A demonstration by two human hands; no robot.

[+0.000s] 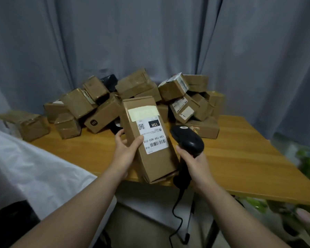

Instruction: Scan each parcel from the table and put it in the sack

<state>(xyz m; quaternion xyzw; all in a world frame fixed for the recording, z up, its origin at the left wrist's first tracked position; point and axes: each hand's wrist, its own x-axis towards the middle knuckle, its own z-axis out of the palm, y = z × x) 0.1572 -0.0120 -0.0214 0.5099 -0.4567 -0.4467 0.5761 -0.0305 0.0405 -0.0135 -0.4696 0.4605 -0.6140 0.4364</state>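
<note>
A long brown cardboard parcel (150, 140) with a white shipping label and barcode facing up is held above the table's front edge. My left hand (125, 149) grips its left side, thumb on the label edge. My right hand (193, 163) grips the handle of a black corded barcode scanner (188, 140), whose head sits just right of the parcel's label. A white sack (30, 167) lies at the lower left, beside the table.
Several brown cardboard parcels (132, 101) are piled along the back of the wooden table (240, 158), against a grey curtain (150, 42). The scanner's cable (177, 217) hangs down below the table edge. Green and pink items sit blurred at the lower right.
</note>
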